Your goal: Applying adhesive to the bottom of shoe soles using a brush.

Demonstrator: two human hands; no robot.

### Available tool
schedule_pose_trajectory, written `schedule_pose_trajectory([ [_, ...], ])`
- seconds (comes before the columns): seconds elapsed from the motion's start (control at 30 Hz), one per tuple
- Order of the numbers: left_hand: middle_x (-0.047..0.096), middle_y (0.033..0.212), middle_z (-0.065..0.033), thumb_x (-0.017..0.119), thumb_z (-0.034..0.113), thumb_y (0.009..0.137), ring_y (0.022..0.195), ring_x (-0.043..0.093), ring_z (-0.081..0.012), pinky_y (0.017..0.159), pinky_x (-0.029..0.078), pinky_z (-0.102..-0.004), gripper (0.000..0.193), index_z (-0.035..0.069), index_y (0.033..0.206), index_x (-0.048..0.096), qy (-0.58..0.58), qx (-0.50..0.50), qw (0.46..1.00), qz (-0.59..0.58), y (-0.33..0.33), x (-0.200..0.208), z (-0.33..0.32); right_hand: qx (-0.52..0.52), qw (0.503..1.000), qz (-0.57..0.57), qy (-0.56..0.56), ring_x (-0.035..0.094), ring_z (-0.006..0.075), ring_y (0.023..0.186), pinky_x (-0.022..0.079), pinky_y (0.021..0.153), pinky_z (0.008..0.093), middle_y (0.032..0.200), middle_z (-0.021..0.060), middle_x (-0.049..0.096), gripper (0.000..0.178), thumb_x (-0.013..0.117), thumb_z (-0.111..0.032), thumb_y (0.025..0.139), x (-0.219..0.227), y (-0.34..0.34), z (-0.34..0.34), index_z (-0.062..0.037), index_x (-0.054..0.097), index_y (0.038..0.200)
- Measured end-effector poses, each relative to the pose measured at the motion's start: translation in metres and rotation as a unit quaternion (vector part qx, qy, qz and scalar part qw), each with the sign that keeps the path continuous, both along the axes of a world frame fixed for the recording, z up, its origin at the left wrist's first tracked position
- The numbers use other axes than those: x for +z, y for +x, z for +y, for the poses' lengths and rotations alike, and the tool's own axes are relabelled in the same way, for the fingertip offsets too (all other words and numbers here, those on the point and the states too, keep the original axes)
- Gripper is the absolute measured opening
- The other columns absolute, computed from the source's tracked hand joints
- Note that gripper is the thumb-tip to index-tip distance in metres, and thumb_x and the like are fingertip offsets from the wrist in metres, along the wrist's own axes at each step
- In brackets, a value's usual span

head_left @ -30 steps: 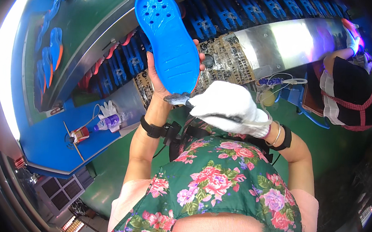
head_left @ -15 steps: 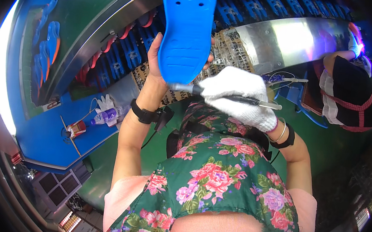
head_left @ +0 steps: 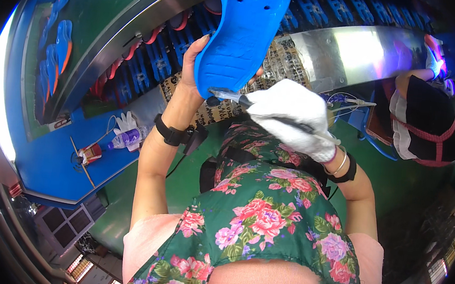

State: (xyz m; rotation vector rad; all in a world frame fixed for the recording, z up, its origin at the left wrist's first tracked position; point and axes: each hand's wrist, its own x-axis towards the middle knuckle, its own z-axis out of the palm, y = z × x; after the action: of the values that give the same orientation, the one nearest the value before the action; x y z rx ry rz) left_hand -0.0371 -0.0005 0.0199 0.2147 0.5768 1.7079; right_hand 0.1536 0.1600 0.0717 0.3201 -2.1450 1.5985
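Observation:
My bare left hand (head_left: 190, 71) grips a bright blue shoe sole (head_left: 238, 45) from beneath, thumb along its left edge and fingertips showing at the right edge. The sole has round holes at its far end and grooved lines near the heel; its far tip runs out of the picture. In a white knit glove, my right hand (head_left: 292, 115) is closed around what looks like a brush (head_left: 231, 95) with a dark handle and pale tip. That tip lies at the rim of the heel end; whether it touches is hard to tell.
Behind the sole runs a conveyor with blue racks (head_left: 312, 9) and a metal rim (head_left: 349, 52). Taped cardboard (head_left: 286, 60) covers its near edge. A blue side table (head_left: 47, 164) at left bears a purple-labelled bottle (head_left: 127, 138) and a white glove (head_left: 127, 122). Another person (head_left: 427, 116) works at right.
The sole has shifted right and tilted, its far end leaning right. The brush tip has moved up to the heel's rim. Both hands keep their hold.

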Motion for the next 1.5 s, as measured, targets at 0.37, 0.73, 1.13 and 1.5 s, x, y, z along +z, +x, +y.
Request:
schedule_pose_trajectory([
  [0.37, 0.047, 0.142, -0.0325, 0.05, 0.062, 0.093, 0.118, 0.058, -0.0519, 0.097, 0.052, -0.0582, 0.089, 0.001, 0.154, 0.029, 0.119, 0.053, 0.981, -0.141, 0.003, -0.004, -0.007, 0.096, 0.96, -0.159, -0.208, 0.072, 0.0193, 0.092, 0.056, 0.084, 0.0328, 0.099, 0.0106, 0.076, 0.018, 0.078, 0.0, 0.08, 0.0, -0.003, -0.013, -0.0033, 0.077, 0.097],
  [0.73, 0.054, 0.139, -0.0257, 0.039, 0.061, 0.1, 0.115, 0.062, -0.0469, 0.092, 0.055, -0.0578, 0.077, 0.004, 0.152, 0.036, 0.019, 0.102, 0.983, -0.151, 0.053, -0.005, -0.026, -0.157, 0.963, 0.111, 0.189, 0.071, 0.0234, 0.087, 0.056, 0.077, 0.0328, 0.097, 0.0108, 0.075, 0.024, 0.079, 0.0, 0.078, 0.022, -0.072, 0.034, -0.0072, 0.077, 0.1],
  [1.13, 0.028, 0.151, -0.034, 0.085, 0.064, 0.068, 0.122, 0.052, -0.0551, 0.088, 0.059, -0.0592, 0.133, 0.002, 0.157, 0.009, 0.23, 0.205, 0.945, 0.112, -0.041, 0.08, -0.121, -0.024, 0.891, -0.137, -0.431, 0.07, 0.0203, 0.084, 0.056, 0.077, 0.0282, 0.104, 0.0185, 0.073, 0.017, 0.069, 0.008, 0.079, -0.005, -0.026, 0.036, 0.0053, 0.073, 0.096],
  [1.5, 0.006, 0.164, -0.0275, 0.049, 0.059, 0.098, 0.15, 0.02, -0.0424, 0.12, 0.032, -0.0516, 0.097, 0.0, 0.158, 0.001, 0.196, 0.556, 0.801, -0.1, -0.155, 0.085, -0.144, -0.074, 0.887, -0.266, -0.37, 0.068, 0.0122, 0.08, 0.053, 0.07, 0.0242, 0.097, 0.0088, 0.076, 0.017, 0.076, 0.002, 0.082, -0.069, -0.027, 0.014, -0.0001, 0.077, 0.099],
])
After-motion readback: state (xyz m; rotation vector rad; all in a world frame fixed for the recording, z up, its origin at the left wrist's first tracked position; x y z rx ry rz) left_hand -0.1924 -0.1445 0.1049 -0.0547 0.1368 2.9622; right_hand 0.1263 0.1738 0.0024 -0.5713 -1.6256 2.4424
